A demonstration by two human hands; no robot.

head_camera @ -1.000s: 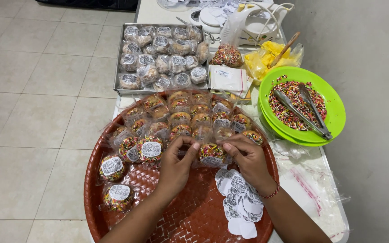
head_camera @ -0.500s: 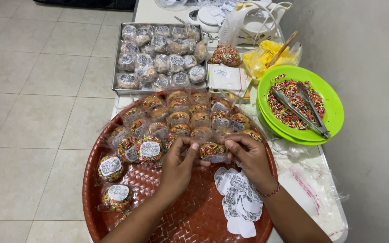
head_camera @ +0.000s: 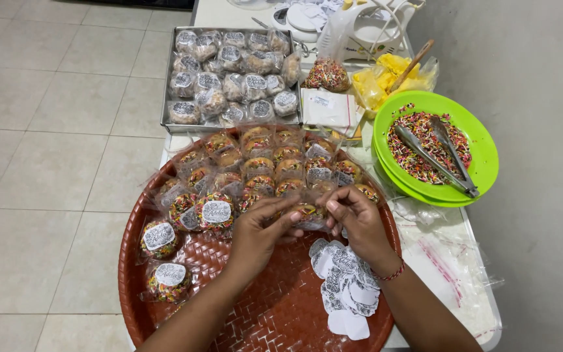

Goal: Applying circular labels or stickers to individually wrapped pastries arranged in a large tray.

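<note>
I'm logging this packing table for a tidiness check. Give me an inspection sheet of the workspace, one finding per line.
Surface: white table, mostly covered.
Job's things: wrapped sprinkle treat held between both hands over the red woven tray; more wrapped treats on the tray, some with round labels; pile of loose labels on its right side.
Clutter: metal tray of wrapped treats; green plate of sprinkles with tongs; yellow bag; clear plastic bags.
Hands: left hand and right hand both pinch the treat.
Cables: nothing seen.
Surroundings: tiled floor on the left, grey floor on the right.
</note>
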